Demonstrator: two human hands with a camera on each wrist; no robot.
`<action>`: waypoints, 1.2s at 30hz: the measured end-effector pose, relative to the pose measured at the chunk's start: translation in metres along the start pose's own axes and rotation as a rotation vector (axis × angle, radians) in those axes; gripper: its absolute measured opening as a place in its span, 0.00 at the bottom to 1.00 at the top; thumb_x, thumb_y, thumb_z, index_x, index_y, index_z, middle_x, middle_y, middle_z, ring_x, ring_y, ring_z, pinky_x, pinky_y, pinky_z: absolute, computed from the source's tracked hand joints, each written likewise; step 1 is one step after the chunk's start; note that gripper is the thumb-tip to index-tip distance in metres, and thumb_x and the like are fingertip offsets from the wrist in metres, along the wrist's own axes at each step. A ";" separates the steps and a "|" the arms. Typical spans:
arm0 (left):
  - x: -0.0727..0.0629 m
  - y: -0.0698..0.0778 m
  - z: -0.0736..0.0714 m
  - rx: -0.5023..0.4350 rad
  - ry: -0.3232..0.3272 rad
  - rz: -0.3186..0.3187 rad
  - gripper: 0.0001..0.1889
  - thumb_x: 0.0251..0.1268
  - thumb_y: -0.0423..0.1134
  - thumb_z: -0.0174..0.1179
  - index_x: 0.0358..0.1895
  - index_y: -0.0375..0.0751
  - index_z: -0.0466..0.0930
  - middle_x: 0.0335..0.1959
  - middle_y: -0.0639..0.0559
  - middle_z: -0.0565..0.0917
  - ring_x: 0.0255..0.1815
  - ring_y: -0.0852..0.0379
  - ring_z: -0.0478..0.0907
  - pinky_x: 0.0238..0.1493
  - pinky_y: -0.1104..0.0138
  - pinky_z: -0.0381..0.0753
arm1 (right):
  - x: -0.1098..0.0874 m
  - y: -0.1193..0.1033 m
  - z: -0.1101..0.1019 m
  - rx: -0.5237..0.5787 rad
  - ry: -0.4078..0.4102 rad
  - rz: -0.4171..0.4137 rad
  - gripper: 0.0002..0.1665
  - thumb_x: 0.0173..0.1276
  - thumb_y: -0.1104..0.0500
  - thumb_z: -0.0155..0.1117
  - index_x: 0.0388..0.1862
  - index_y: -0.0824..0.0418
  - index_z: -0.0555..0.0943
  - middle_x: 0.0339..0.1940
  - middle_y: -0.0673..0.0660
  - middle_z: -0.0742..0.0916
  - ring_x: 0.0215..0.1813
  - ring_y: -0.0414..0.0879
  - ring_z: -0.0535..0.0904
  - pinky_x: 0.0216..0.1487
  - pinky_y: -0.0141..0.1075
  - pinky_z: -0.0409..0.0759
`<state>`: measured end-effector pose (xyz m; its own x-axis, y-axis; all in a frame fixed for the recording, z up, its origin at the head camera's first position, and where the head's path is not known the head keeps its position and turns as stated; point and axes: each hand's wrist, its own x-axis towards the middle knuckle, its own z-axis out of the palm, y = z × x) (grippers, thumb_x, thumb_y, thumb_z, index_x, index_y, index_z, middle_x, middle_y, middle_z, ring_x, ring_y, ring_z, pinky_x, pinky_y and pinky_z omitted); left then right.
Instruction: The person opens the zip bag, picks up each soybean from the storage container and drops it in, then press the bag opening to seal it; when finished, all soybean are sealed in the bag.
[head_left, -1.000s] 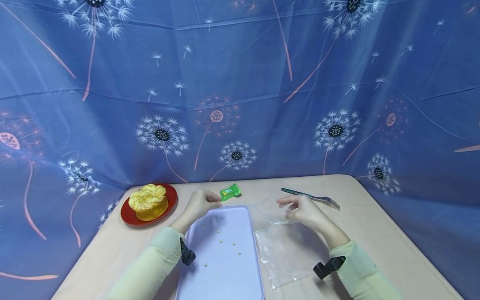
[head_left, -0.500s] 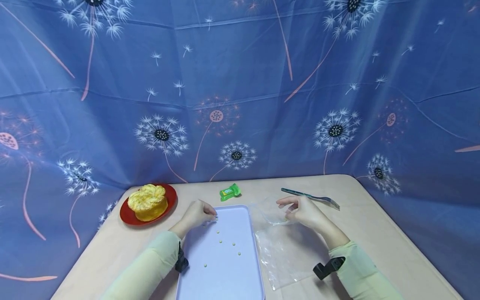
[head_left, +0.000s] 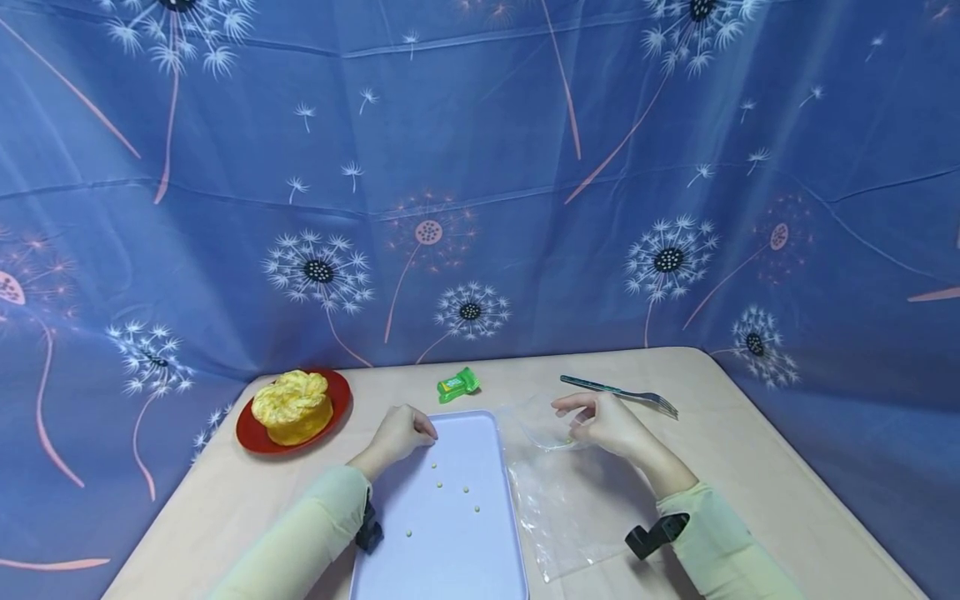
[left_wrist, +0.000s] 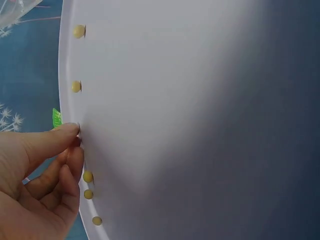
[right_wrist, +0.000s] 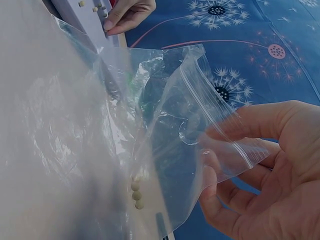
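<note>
My left hand (head_left: 402, 432) is over the far left edge of a pale lavender tray (head_left: 450, 575). In the left wrist view its thumb and index fingertips (left_wrist: 70, 129) pinch together low at the tray's surface; the soybean between them is hidden. Several other round, yellowish soybeans (left_wrist: 88, 176) lie scattered on the tray. My right hand (head_left: 603, 421) grips a clear zip-top plastic bag (head_left: 562, 517) near its zip, the thumb on one side and fingers on the other, its mouth parted. Three soybeans (right_wrist: 136, 195) show inside the bag in the right wrist view.
A yellow cake-like bun (head_left: 294, 408) sits on a red plate (head_left: 251, 435) at the back left. Behind the tray lies a green wrapped packet (head_left: 458, 385). A fork (head_left: 621, 392) rests beyond my right hand. A blue dandelion-print curtain (head_left: 480, 208) hangs around the table.
My left hand has come back from beside the green packet to the tray's far left edge. A bean seen at its fingertips is now hidden by them. The right hand stays in place.
</note>
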<state>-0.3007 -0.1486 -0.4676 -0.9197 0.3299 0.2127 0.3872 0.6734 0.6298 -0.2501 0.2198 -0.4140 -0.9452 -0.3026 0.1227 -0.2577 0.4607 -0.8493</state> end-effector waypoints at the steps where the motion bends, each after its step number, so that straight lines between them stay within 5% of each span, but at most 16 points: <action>1: 0.000 0.001 0.000 -0.001 0.002 0.002 0.07 0.52 0.23 0.74 0.25 0.38 0.89 0.22 0.53 0.87 0.24 0.63 0.76 0.27 0.69 0.74 | 0.000 0.000 0.000 0.002 -0.001 -0.003 0.28 0.56 0.76 0.64 0.59 0.71 0.82 0.50 0.65 0.88 0.42 0.50 0.82 0.34 0.35 0.82; 9: 0.006 0.018 -0.005 -0.085 0.034 -0.017 0.02 0.57 0.29 0.74 0.31 0.38 0.90 0.27 0.56 0.88 0.29 0.61 0.83 0.32 0.68 0.81 | -0.002 -0.004 0.000 0.009 -0.011 -0.019 0.28 0.56 0.75 0.65 0.60 0.73 0.81 0.51 0.67 0.87 0.43 0.52 0.82 0.34 0.35 0.81; 14: 0.011 0.043 -0.007 -0.165 0.041 -0.017 0.02 0.61 0.33 0.73 0.36 0.39 0.91 0.31 0.57 0.89 0.35 0.60 0.85 0.40 0.64 0.84 | 0.000 -0.003 0.001 -0.002 -0.004 -0.014 0.28 0.56 0.75 0.66 0.59 0.71 0.82 0.50 0.65 0.87 0.42 0.50 0.82 0.34 0.34 0.81; 23: 0.022 0.091 0.004 -0.320 0.075 0.012 0.03 0.64 0.36 0.72 0.38 0.47 0.92 0.35 0.58 0.89 0.36 0.62 0.84 0.39 0.66 0.84 | 0.002 -0.002 0.003 0.018 0.004 0.003 0.28 0.55 0.76 0.64 0.58 0.71 0.83 0.50 0.68 0.87 0.41 0.50 0.81 0.34 0.35 0.82; 30: 0.031 0.119 0.020 -0.289 0.083 0.144 0.03 0.62 0.37 0.73 0.37 0.50 0.93 0.34 0.62 0.89 0.32 0.63 0.79 0.31 0.69 0.77 | 0.002 -0.004 0.003 0.013 0.005 -0.007 0.28 0.55 0.75 0.65 0.58 0.72 0.82 0.50 0.67 0.87 0.41 0.50 0.82 0.34 0.36 0.83; 36: 0.036 0.130 0.036 -0.200 0.051 0.179 0.02 0.61 0.36 0.74 0.36 0.48 0.93 0.33 0.63 0.89 0.23 0.65 0.71 0.24 0.71 0.69 | 0.000 -0.005 0.004 0.008 0.000 -0.015 0.28 0.56 0.74 0.66 0.59 0.72 0.82 0.50 0.68 0.87 0.41 0.50 0.82 0.34 0.35 0.83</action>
<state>-0.2811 -0.0257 -0.4052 -0.8418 0.3951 0.3678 0.5281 0.4619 0.7125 -0.2482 0.2136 -0.4117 -0.9412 -0.3095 0.1356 -0.2704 0.4493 -0.8515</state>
